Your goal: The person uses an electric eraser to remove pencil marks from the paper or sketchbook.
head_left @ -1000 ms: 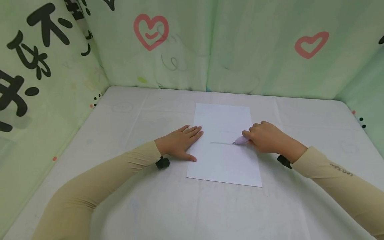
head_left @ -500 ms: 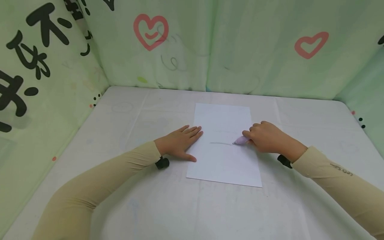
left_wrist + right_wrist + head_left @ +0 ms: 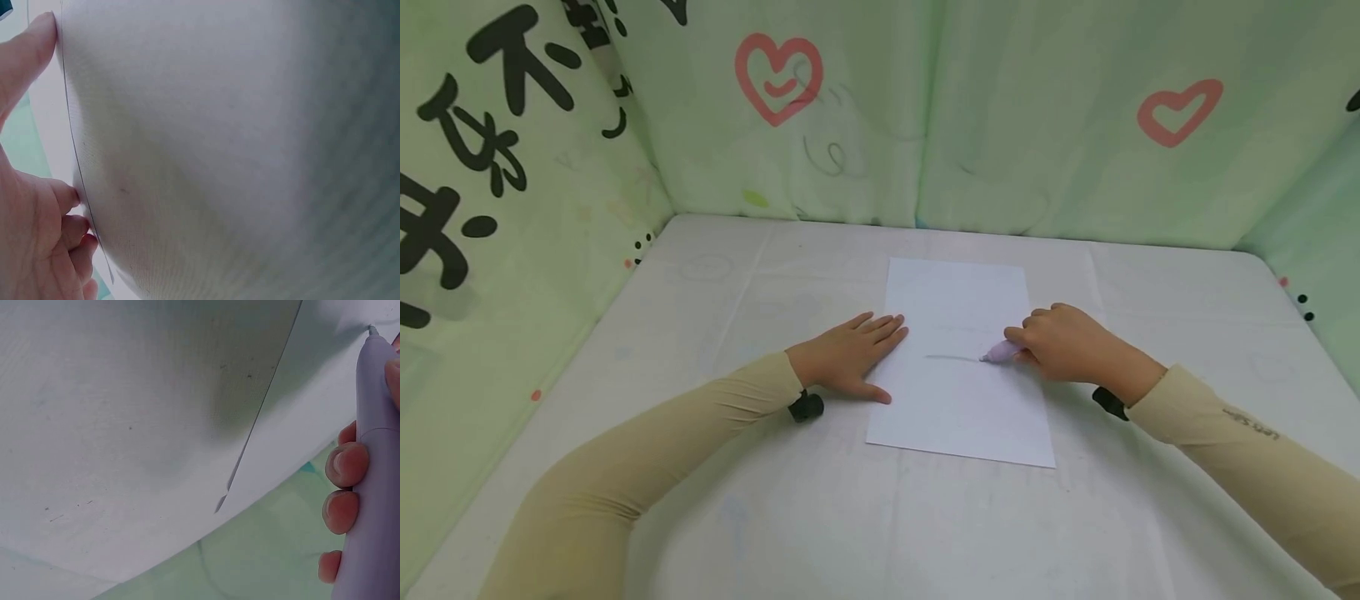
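Pen (image 3: 1001,352) right of frame centre, tip at right end of faint line (image 3: 949,357) on paper (image 3: 958,417); right hand's grip (image 3: 1063,343) wrapped round pen. Left hand's grip (image 3: 848,357) released, fingers spread at paper's left edge.

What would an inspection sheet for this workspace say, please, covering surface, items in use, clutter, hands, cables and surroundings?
Surface: white-covered table, with faint creases and smudges.
Job's things: white paper lying flat, short grey line near its middle; lilac pen, tip at the line's right end.
Clutter: nothing seen.
Hands: left hand rests across the paper's left edge, fingers spread; right hand grips the pen.
Cables: nothing seen.
Surroundings: green sheeting at back and sides, with red hearts and black characters.
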The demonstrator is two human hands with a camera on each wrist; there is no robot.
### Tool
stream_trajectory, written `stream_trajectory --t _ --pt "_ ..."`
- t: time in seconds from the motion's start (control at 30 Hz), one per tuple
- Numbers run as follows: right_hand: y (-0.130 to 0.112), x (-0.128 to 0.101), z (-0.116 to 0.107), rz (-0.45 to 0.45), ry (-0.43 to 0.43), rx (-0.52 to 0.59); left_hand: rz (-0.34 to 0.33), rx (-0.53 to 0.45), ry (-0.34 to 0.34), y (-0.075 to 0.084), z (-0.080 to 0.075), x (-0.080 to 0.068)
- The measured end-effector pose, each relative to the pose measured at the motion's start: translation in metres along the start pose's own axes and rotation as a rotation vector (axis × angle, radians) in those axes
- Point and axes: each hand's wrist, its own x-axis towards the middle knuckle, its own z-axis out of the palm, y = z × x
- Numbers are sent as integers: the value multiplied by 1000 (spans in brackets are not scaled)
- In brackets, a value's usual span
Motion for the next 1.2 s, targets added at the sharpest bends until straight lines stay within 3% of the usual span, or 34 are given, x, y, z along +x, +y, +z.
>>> stream_trajectory --t 1.2 --pt "-3 0 0 9 5 -31 2 -15 4 0 -1 -1"
